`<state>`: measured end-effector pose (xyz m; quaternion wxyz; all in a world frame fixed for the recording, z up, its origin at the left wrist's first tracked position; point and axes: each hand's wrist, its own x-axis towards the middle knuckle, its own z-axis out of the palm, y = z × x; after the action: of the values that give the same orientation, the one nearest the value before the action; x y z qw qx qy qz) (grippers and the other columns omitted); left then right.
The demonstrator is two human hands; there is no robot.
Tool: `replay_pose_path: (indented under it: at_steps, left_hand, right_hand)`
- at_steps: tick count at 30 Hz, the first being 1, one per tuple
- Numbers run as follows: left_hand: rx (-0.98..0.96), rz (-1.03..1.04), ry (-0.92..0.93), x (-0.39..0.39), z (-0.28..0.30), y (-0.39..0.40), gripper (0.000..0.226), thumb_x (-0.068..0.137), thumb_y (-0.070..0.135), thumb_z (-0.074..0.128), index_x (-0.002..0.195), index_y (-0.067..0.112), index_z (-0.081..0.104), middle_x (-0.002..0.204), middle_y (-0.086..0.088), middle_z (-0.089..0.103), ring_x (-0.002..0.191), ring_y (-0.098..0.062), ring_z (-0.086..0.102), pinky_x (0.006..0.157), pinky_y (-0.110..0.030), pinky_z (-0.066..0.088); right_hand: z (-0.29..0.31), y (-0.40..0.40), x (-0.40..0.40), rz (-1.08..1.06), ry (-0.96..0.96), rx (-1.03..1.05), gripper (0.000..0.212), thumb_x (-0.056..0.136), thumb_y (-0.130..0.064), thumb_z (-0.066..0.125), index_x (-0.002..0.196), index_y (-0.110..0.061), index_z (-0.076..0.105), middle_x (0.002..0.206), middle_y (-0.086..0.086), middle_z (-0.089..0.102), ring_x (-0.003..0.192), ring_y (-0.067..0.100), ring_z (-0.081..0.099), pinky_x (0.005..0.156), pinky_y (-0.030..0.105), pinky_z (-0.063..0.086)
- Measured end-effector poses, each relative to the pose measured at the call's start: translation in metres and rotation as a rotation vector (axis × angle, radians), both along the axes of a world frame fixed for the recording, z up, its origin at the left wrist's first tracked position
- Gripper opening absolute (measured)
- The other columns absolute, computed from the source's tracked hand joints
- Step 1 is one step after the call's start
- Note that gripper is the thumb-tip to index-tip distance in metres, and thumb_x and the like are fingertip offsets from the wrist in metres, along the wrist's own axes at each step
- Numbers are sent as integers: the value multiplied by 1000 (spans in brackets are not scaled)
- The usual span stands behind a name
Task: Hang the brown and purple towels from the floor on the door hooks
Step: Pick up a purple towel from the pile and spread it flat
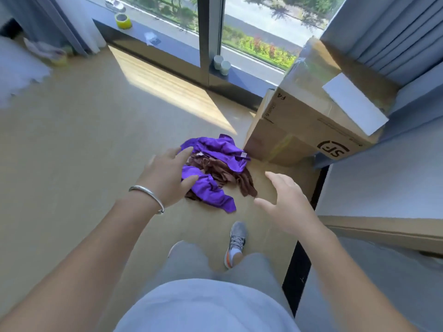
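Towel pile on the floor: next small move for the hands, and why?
Probably lower the left hand onto the purple towel and grip it. Both hands are open and hold nothing; the left one is over the pile's edge, the right hand is off to the side. Purple towel and brown towel lie tangled on the floor.

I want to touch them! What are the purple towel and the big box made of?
The purple towel looks like soft, matte cloth: it lies crumpled in loose folds. The big box looks like brown cardboard, with flat stiff sides, printed marks and shiny clear tape along its top.
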<state>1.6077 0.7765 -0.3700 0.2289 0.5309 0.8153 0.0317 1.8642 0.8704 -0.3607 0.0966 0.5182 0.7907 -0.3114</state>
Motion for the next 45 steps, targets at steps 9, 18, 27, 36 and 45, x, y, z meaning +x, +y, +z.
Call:
replay_pose_path:
  at_steps: [9,18,27,36,45]
  left_hand:
    - [-209,-106,31,61,-172,66,75,91,46,53,153,21,18,153,-10,27,142,-22,25,111,-36,24]
    - [-270,-296,107,34,-391,144,77,92,41,52,154,20,11,154,-11,22,141,-24,23,113,-39,21]
    - [-150,-488,241,20,-588,219,76,92,38,53,153,21,11,157,-9,18,143,-25,19,113,-39,21]
    - [-106,-635,307,18,-713,267,67,92,33,53,151,21,21,155,-8,25,143,-26,22,112,-44,26]
    - [-15,-662,366,10,-753,298,43,94,53,43,135,41,48,157,-5,22,146,-27,11,116,-51,14]
  right_hand:
    - [-160,105,20,139,-144,-166,74,87,-41,65,149,-24,29,150,2,33,138,21,32,111,38,30]
    - [-376,150,-6,290,-216,-129,80,87,-43,63,152,-23,21,157,3,22,144,20,24,114,36,26]
    - [-576,201,-30,332,-237,-39,80,85,-42,65,150,-20,25,154,4,26,140,24,28,112,37,26]
    - [-705,238,-38,372,-258,36,68,84,-47,66,139,-17,38,141,3,42,130,27,39,104,40,36]
    - [-765,262,-63,446,-218,138,69,83,-52,64,141,-22,40,141,3,42,134,26,31,105,39,35]
